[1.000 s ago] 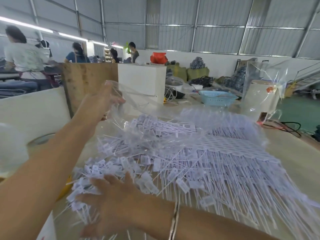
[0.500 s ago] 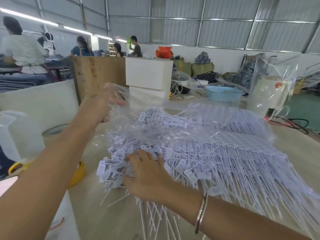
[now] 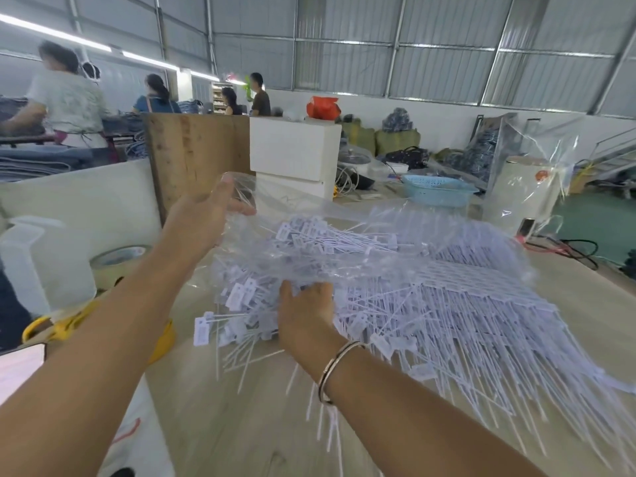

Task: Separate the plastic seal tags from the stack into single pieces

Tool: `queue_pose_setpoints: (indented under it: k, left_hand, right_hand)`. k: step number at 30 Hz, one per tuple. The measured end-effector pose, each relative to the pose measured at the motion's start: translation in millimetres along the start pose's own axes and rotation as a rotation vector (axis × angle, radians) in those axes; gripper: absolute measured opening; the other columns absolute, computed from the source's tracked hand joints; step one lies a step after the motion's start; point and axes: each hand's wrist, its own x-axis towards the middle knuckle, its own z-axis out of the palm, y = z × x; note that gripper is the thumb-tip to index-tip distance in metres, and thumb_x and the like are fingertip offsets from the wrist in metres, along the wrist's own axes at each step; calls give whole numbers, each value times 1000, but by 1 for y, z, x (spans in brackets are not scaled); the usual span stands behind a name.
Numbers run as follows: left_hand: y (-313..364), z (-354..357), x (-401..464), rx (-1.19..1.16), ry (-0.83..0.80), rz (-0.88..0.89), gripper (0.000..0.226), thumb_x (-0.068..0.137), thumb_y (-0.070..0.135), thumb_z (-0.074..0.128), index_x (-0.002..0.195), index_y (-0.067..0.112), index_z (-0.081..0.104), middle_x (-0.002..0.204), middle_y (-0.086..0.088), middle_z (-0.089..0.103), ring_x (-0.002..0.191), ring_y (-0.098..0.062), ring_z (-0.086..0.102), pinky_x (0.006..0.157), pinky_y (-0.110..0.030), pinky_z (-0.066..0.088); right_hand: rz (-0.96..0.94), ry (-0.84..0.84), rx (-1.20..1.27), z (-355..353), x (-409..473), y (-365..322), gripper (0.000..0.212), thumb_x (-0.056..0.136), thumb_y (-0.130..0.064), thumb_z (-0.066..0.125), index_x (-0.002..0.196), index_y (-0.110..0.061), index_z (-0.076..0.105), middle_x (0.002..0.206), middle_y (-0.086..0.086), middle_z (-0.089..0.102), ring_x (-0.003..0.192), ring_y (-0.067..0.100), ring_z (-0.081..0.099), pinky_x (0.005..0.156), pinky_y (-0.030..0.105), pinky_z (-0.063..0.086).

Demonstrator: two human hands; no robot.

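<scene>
A big heap of white plastic seal tags (image 3: 447, 304) lies on the pale wooden table (image 3: 241, 425), with long thin tails fanning toward me and to the right. A clear plastic bag (image 3: 344, 215) covers the far part of the heap. My left hand (image 3: 203, 218) grips the bag's near-left edge and holds it lifted above the table. My right hand (image 3: 304, 311), a metal bangle on its wrist, reaches forward with fingers spread. It rests on the tags at the bag's mouth. A few loose single tags (image 3: 203, 328) lie to the left of it.
A tape roll (image 3: 117, 259), a yellow object (image 3: 62, 325) and a phone (image 3: 20, 366) sit at the left. Behind stand a wooden board (image 3: 196, 156), a white box (image 3: 296, 149), a blue basket (image 3: 437, 191) and a white appliance (image 3: 523, 191). Cables (image 3: 578, 249) lie at the right. Several people work far left.
My right hand has slid forward from the heap's near edge to the bag's mouth, moving tags with it. My left hand keeps holding the bag's edge up.
</scene>
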Motion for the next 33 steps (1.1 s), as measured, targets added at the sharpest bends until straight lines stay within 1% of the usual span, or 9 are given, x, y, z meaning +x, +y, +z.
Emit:
queue_pose_setpoints:
  k: [6,10,15,18,21,23,25,31,33]
  left_hand:
    - [0,-6,6,-38,55,13,50,90,63,37,56,48,69,85,-4,65,74,-26,59,70,-32,47]
    - [4,-9,16,-43,182,30,57,93,56,37,44,42,63,73,7,58,64,-11,53,56,-23,37]
    - [13,-10,31,-203,83,-11,49,95,58,31,93,30,71,83,-5,70,65,-13,64,68,-30,50]
    - [21,-6,34,-276,45,-81,42,97,52,34,102,25,67,77,-2,73,67,-11,68,58,-22,49]
    - [28,-2,32,-330,27,-116,32,97,47,41,95,28,67,79,0,72,66,-11,66,59,-23,49]
    - [28,-1,33,-361,14,-137,26,95,44,46,88,29,66,88,-1,72,72,-14,65,67,-26,50]
    - [27,0,32,-345,-5,-146,22,94,40,50,85,28,66,81,3,73,70,-11,66,74,-29,50]
    - [12,-3,40,-352,64,-116,30,97,17,50,69,12,56,43,5,56,30,0,49,35,-12,39]
    - [7,-4,45,-295,98,-88,27,99,10,45,83,0,64,32,14,48,27,1,44,31,-9,33]
  right_hand:
    - [-92,75,59,0,1,10,72,92,-31,55,147,-5,16,135,18,48,123,37,42,97,41,32]
    - [-217,115,260,-7,-13,33,70,84,-31,67,140,-12,29,125,17,55,116,38,46,84,39,37]
    - [-332,105,403,-27,-26,74,44,87,-31,60,125,-19,40,91,1,50,94,28,55,63,30,34]
    - [-349,20,510,-40,-23,92,47,90,-35,57,130,-19,40,104,4,56,90,23,52,71,32,44]
    - [-351,-38,675,-45,-18,100,44,93,-40,52,131,-17,44,126,4,56,108,23,54,94,34,45]
    - [-304,-69,854,-44,-17,97,27,93,-30,53,118,-20,52,116,0,56,100,15,56,85,25,44]
    - [-229,-141,1026,-42,-18,87,13,90,-19,55,102,-17,58,103,4,60,90,16,59,78,28,47]
    - [-309,-59,1013,-63,-19,85,10,91,-22,51,99,-28,55,90,-12,53,80,7,51,80,25,38]
    - [-318,-50,907,-75,-24,99,17,90,-21,50,107,-25,53,100,-8,52,86,9,53,77,21,37]
